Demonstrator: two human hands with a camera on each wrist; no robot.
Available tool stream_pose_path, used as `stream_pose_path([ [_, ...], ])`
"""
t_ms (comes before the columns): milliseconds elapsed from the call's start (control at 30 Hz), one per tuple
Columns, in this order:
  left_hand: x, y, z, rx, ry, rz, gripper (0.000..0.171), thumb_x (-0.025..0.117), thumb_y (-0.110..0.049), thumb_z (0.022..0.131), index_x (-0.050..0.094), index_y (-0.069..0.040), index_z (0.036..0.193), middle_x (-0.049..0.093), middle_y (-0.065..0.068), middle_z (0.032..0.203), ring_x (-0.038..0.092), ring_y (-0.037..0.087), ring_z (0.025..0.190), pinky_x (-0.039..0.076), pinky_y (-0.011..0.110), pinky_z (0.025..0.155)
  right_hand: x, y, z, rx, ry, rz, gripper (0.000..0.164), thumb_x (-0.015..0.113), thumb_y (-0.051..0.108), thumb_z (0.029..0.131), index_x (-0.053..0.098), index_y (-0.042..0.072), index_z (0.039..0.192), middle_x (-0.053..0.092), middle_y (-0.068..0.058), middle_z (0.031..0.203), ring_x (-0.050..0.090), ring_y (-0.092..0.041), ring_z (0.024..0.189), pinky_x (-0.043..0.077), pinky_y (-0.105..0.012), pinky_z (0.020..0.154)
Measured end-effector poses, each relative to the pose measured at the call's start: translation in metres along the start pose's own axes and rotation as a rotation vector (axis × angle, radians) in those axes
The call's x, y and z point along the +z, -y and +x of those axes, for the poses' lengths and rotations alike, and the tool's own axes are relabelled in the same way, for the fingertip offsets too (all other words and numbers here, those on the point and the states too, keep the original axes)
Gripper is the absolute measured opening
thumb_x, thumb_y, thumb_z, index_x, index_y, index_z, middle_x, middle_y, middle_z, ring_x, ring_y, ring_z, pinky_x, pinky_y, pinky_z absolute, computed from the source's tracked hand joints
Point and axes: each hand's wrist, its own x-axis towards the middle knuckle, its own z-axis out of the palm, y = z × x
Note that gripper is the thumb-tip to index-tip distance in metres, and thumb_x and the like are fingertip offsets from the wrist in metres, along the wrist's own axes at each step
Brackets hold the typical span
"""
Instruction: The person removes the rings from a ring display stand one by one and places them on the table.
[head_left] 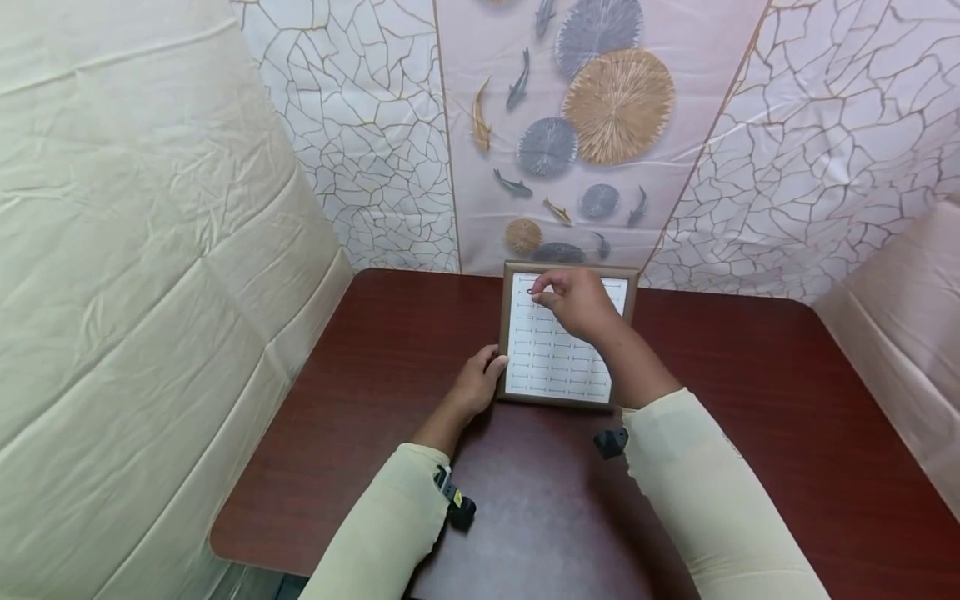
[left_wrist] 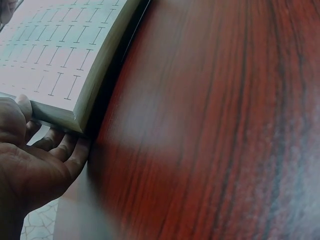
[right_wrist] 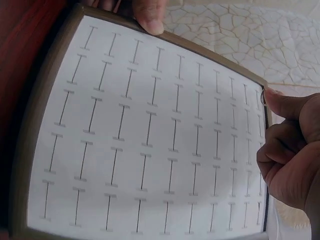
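A framed white board (head_left: pixel 562 354) with a brown wooden rim stands tilted up on the table, printed with rows of short lines capped at both ends. My left hand (head_left: pixel 477 382) grips its left edge; in the left wrist view the thumb lies over the frame (left_wrist: pixel 77 120) and the fingers reach behind. Near the board's top left, my right hand (head_left: pixel 576 302) pinches a small thin loop (head_left: pixel 530 291) between thumb and index finger. The right wrist view shows this loop (right_wrist: pixel 263 96) close over the board's end row, the other fingers of the right hand (right_wrist: pixel 292 145) curled in.
The dark red wooden table (head_left: pixel 397 333) extends to both sides of the board. Behind it hangs a patterned cloth (head_left: pixel 375 125), and pale padded fabric (head_left: pixel 150 250) lines the left side. Each sleeve carries a small black wrist camera (head_left: pixel 611 442).
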Motion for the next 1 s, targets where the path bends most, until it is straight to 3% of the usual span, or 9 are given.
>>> stream_pose_path([
  [300, 0.002, 0.002, 0.001, -0.002, -0.006, 0.011, 0.052, 0.048, -0.036, 0.118, 0.051, -0.006, 0.160, 0.056, 0.023, 0.161, 0.049, 0.041, 0.154, 0.040, 0.058, 0.128, -0.014, -0.016, -0.014, 0.011, -0.057, 0.007, 0.009, 0.074, 0.008, 0.103, 0.082, 0.006, 0.107, 0.040, 0.005, 0.059, 0.035, -0.013, 0.056, 0.035, -0.031, 0.057],
  [633, 0.002, -0.001, 0.000, -0.024, -0.006, 0.017, 0.053, 0.049, -0.036, 0.118, 0.049, -0.007, 0.162, 0.053, 0.023, 0.164, 0.046, 0.041, 0.157, 0.039, 0.058, 0.129, -0.037, -0.033, -0.033, 0.092, -0.066, 0.046, 0.008, 0.075, 0.011, 0.104, 0.079, 0.007, 0.108, 0.035, 0.007, 0.058, 0.032, -0.012, 0.053, 0.032, -0.030, 0.053],
  [1000, 0.004, -0.002, 0.000, -0.023, -0.009, 0.022, 0.052, 0.048, -0.034, 0.119, 0.048, -0.007, 0.163, 0.052, 0.022, 0.165, 0.045, 0.040, 0.157, 0.038, 0.057, 0.130, -0.063, -0.067, -0.065, 0.069, -0.059, 0.085, 0.009, 0.076, 0.010, 0.101, 0.080, 0.003, 0.103, 0.037, 0.009, 0.056, 0.033, -0.007, 0.050, 0.034, -0.028, 0.052],
])
